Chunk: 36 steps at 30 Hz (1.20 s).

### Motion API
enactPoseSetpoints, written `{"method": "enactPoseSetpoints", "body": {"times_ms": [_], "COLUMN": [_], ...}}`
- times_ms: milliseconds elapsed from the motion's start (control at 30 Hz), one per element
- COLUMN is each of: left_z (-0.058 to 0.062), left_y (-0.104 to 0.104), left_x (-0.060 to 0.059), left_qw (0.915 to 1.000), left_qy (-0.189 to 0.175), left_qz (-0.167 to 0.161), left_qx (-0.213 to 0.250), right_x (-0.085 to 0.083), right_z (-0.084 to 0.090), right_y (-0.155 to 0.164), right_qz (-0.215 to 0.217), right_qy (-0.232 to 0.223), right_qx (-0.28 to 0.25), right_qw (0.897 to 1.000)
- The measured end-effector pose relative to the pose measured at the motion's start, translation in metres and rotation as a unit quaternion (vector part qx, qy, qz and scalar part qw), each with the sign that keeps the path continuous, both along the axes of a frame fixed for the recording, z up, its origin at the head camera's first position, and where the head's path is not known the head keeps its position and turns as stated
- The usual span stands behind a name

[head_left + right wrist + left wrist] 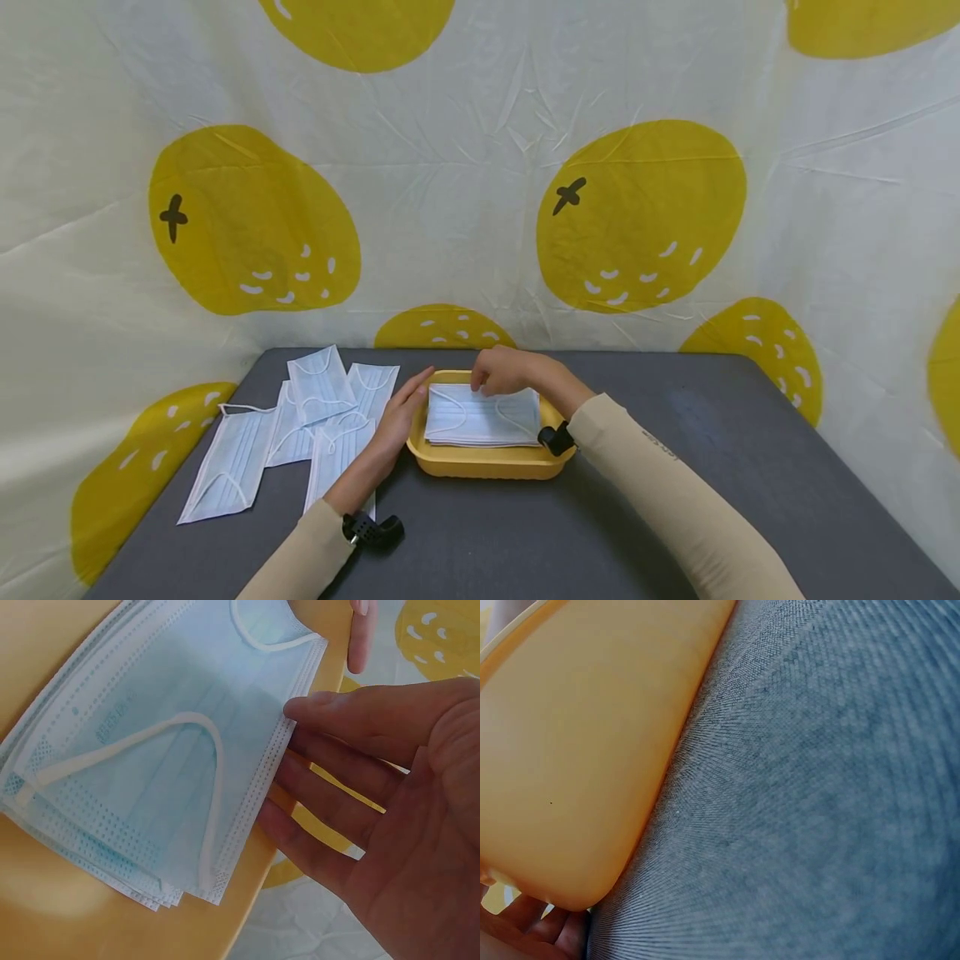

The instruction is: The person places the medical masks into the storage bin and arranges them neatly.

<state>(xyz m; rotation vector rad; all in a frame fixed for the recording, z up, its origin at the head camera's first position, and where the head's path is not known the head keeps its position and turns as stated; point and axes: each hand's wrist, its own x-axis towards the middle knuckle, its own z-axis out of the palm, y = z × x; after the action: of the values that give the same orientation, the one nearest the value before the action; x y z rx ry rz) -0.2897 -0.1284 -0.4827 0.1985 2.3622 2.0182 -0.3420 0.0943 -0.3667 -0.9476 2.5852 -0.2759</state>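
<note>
A stack of light-blue face masks (480,421) with white ear loops lies in a yellow plastic tray (487,465) at the middle of the table. At the stack's far edge is my right hand (504,369). In the right wrist view its thumb (319,703) and fingers pinch the edge of the top face mask (180,727). My left hand (397,421) rests along the tray's left side, its fingers extended. In the left wrist view, part of those fingers (551,930) shows by the tray's corner (585,885).
Several loose face masks (236,462) lie spread and overlapping on the left of the dark grey table (480,542). Behind the table hangs a white cloth (465,225) printed with yellow fruit shapes. Each wrist wears a black camera band.
</note>
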Motion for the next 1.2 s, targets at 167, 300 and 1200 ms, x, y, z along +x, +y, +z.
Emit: {"method": "enactPoseSetpoints", "body": {"times_ms": [167, 300, 1200], "left_z": [0.001, 0.000, -0.001], "left_y": [0.000, 0.000, -0.004], "left_x": [0.000, 0.000, 0.000], "left_qw": [1.0000, 1.0000, 1.0000], "left_qy": [0.001, 0.004, 0.003], "left_qz": [-0.003, -0.004, -0.002], "left_qx": [0.004, 0.003, -0.002], "right_x": [0.006, 0.011, 0.060], "right_z": [0.004, 0.007, -0.046], "right_y": [0.005, 0.016, 0.099], "right_qz": [0.005, 0.016, -0.178], "right_qy": [0.013, 0.030, 0.134], "right_qx": [-0.021, -0.058, -0.336], "right_qw": [1.000, 0.998, 0.915]}}
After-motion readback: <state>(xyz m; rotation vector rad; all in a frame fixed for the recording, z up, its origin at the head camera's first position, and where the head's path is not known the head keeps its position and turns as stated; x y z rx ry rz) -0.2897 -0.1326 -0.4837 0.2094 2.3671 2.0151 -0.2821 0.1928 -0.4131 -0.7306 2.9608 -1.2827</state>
